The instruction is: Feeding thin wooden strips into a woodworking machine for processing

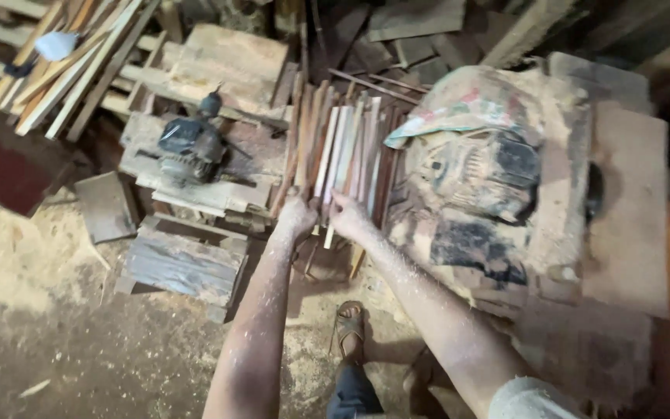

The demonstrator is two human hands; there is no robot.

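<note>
A bundle of thin wooden slats (pixel 343 143), pale and reddish, stands on end and leans back between two machines. My left hand (pixel 296 216) grips the lower ends of the slats on the left side of the bundle. Right beside it, my right hand (pixel 349 217) holds the lower ends of the pale middle slats. Both forearms are dusted with sawdust. My sandalled foot (pixel 348 330) rests on the sawdust floor below the hands.
A dusty motor-driven machine (pixel 482 194) with a wooden table (pixel 626 225) fills the right. A small dark motor (pixel 188 147) sits on stacked planks at left. Long pale battens (pixel 71 62) lean at top left. Sawdust piles (pixel 9 256) cover the floor.
</note>
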